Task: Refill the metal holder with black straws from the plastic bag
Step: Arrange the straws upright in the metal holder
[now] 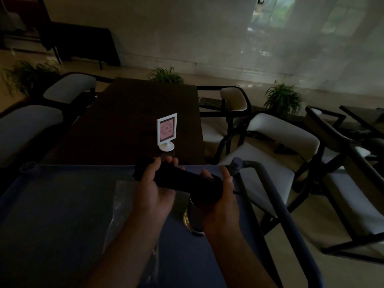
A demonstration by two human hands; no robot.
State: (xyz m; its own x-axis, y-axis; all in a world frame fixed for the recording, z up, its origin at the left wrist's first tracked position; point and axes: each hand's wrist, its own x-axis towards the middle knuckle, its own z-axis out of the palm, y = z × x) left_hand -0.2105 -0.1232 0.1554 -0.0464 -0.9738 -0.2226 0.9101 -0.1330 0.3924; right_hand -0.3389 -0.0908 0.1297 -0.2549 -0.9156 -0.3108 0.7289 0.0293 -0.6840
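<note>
A thick bundle of black straws (pixel 182 180) lies nearly level above the blue cart top, held at both ends. My left hand (pixel 154 183) wraps its left part. My right hand (pixel 223 190) cups its right end. Directly below that hand stands the metal holder (pixel 192 215), upright, with a shiny rim; its opening is hidden by the bundle and my hand. A clear plastic bag (pixel 124 204) lies flat on the cart, left of the holder and under my left forearm.
The blue cart (pixel 62 204) has a grey handle bar (pixel 270 183) along its right side. Beyond it stands a dark table (pixel 135 113) with a white sign stand (pixel 166 132). Chairs (pixel 276 146) surround the table, and potted plants (pixel 283 98) stand further back.
</note>
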